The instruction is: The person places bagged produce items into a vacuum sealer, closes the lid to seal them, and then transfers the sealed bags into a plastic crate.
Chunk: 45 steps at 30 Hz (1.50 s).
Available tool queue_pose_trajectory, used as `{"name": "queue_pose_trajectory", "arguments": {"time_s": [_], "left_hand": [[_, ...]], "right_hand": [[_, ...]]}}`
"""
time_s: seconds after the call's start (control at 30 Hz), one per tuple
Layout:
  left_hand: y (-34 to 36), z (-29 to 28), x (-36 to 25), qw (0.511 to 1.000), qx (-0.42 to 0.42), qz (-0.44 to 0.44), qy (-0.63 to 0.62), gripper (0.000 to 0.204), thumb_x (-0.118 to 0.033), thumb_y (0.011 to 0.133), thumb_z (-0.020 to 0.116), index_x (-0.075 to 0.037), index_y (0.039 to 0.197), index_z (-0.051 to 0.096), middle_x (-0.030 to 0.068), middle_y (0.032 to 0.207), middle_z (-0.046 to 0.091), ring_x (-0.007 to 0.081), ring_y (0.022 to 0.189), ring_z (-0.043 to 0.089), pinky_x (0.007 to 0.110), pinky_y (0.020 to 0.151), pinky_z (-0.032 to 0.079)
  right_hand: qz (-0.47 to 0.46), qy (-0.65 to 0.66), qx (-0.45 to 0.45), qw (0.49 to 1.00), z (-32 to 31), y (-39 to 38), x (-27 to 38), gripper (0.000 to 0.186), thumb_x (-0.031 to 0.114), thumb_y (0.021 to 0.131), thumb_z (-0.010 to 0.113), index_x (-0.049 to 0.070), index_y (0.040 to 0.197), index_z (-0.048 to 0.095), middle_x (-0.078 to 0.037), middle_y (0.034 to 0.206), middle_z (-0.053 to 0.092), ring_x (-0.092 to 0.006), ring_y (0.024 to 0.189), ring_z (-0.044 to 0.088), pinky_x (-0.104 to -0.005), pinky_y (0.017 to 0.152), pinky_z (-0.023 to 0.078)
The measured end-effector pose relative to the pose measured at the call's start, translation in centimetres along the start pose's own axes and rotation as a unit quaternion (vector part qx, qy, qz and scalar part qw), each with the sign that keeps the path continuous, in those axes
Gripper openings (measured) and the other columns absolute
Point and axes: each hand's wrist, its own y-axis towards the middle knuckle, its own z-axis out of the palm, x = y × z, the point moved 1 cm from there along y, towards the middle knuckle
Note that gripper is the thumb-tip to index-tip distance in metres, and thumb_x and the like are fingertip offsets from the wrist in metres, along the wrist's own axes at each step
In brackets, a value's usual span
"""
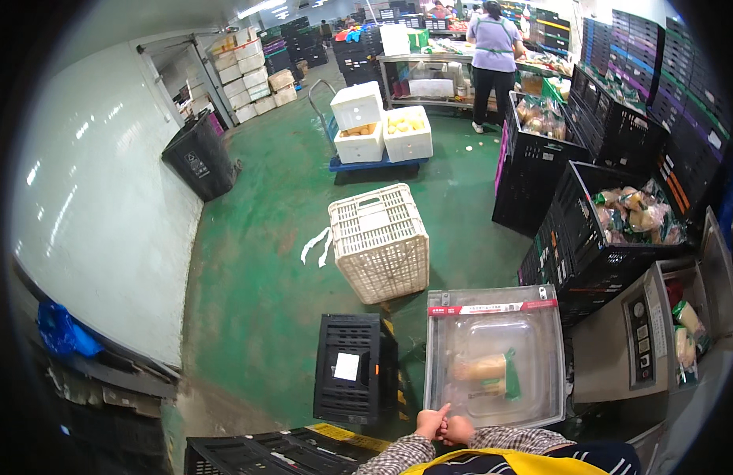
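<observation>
My left hand (pixel 431 423) and my right hand (pixel 459 430) meet at the front edge of a clear lid. Both are closed, fingers curled in and pressed against each other, the left thumb pointing up; nothing shows in them. That clear lid (pixel 453 336) lies lowered on a machine that looks like a vacuum sealer. Through it I see a pale, long food pack (pixel 481 369) with a green end (pixel 512 375). To the right stands a second steel machine (pixel 620 340), its lid raised, with packed pale food (pixel 686 354) inside.
A black crate (pixel 347 396) stands left of the lid, a white slatted crate (pixel 382 249) beyond it. Farther off are a blue trolley (pixel 366 165) with foam boxes, and a black bin (pixel 199 162). Black crates (pixel 576 190) of bagged food line the right. A person (pixel 493 51) works at a far table.
</observation>
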Motion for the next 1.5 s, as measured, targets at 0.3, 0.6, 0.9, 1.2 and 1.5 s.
{"name": "queue_pose_trajectory", "arguments": {"time_s": [0.3,0.6,0.9,1.2,1.5], "left_hand": [[-0.3,0.2,0.0,0.997,-0.024,0.071,0.019,0.047,-0.049,0.083,0.067,-0.007,0.064,0.054,0.0023,0.051,0.050,0.0152,0.038,0.046,0.032,0.035,0.038],[-1.0,0.3,-0.3,0.998,-0.021,0.058,-0.001,0.048,-0.052,0.083,0.066,-0.009,0.065,0.052,0.0021,0.050,0.050,0.0150,0.037,0.045,0.032,0.036,0.037],[-1.6,1.2,-0.8,0.995,-0.070,0.057,0.037,0.050,-0.053,0.083,0.064,-0.009,0.062,0.053,0.0018,0.049,0.050,0.0147,0.036,0.046,0.032,0.035,0.037],[-1.4,1.3,-1.3,0.989,-0.119,0.068,0.061,0.052,-0.050,0.087,0.062,-0.007,0.058,0.054,0.0038,0.047,0.051,0.0146,0.034,0.045,0.031,0.032,0.033],[-0.9,1.3,-1.0,0.991,-0.132,0.026,0.018,0.051,-0.049,0.085,0.065,-0.004,0.061,0.054,0.0054,0.047,0.050,0.0187,0.034,0.046,0.037,0.034,0.041]], "right_hand": [[0.004,0.063,-0.004,0.998,0.7,0.8,-0.9,0.025,0.017,0.087,0.057,0.004,0.068,0.064,-0.006,0.062,0.065,-0.0139,0.053,0.064,-0.0278,0.053,0.052],[-0.001,0.032,-0.033,0.999,0.6,0.2,-0.4,0.026,0.022,0.086,0.061,0.003,0.069,0.066,-0.006,0.061,0.066,-0.0140,0.049,0.063,-0.0280,0.047,0.051],[-0.071,0.019,-0.063,0.995,1.6,1.5,-3.3,0.024,0.026,0.085,0.062,0.004,0.076,0.066,-0.004,0.062,0.066,-0.0140,0.051,0.064,-0.0273,0.051,0.052],[-0.117,0.019,-0.082,0.990,0.8,0.0,-2.6,0.026,0.032,0.084,0.062,0.008,0.075,0.065,-0.005,0.062,0.067,-0.0182,0.054,0.066,-0.0325,0.057,0.052],[-0.077,0.014,0.041,0.996,-0.8,-0.7,-3.8,0.041,0.035,0.083,0.063,0.005,0.055,0.064,-0.005,0.054,0.064,-0.0172,0.052,0.065,-0.0317,0.055,0.052]]}}
